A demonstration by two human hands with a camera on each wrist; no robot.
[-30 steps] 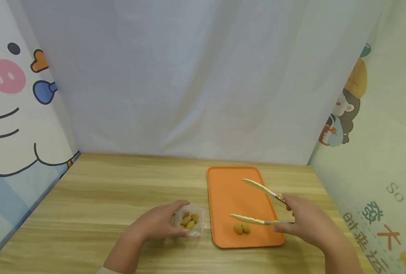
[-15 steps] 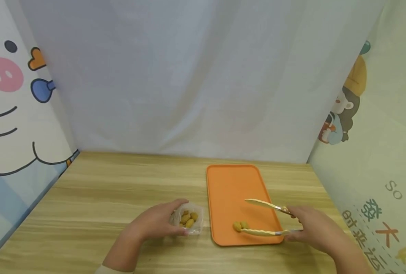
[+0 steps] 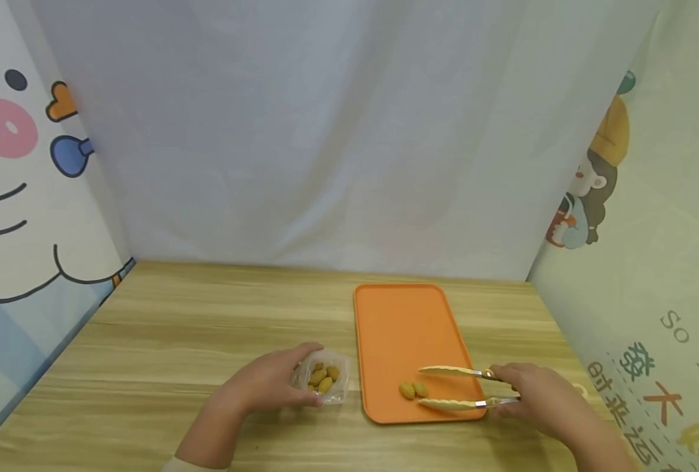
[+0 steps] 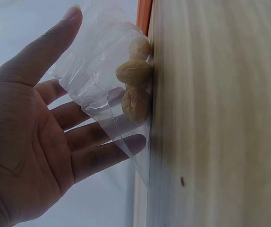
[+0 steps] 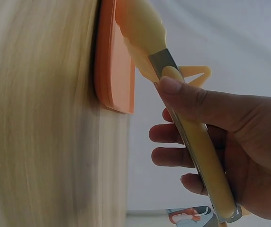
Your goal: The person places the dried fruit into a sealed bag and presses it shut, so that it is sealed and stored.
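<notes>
My left hand (image 3: 273, 381) rests around a clear plastic bag (image 4: 95, 75), with the thumb apart and the fairly straight fingers against the bag's side. Inside the bag lie several wrinkled, yellow-brown oval pieces (image 3: 324, 378) that look like dried fruit or nuts. My right hand (image 3: 538, 396) grips pale yellow food tongs (image 5: 192, 142) with metal sections, the thumb along one arm. The tips of the tongs are spread over the near part of an orange tray (image 3: 402, 328). Two more oval pieces (image 3: 413, 390) lie side by side on the tray, just left of the tong tips.
The wooden table (image 3: 208, 314) reaches back to a grey-white curtain (image 3: 326, 131). Printed cartoon panels stand at the left and right sides. The bag sits just left of the tray's edge.
My right hand has come nearer and slightly right, and the tongs' tips have dropped beside the two pieces and drawn closer together. The left hand stays at the bag.
</notes>
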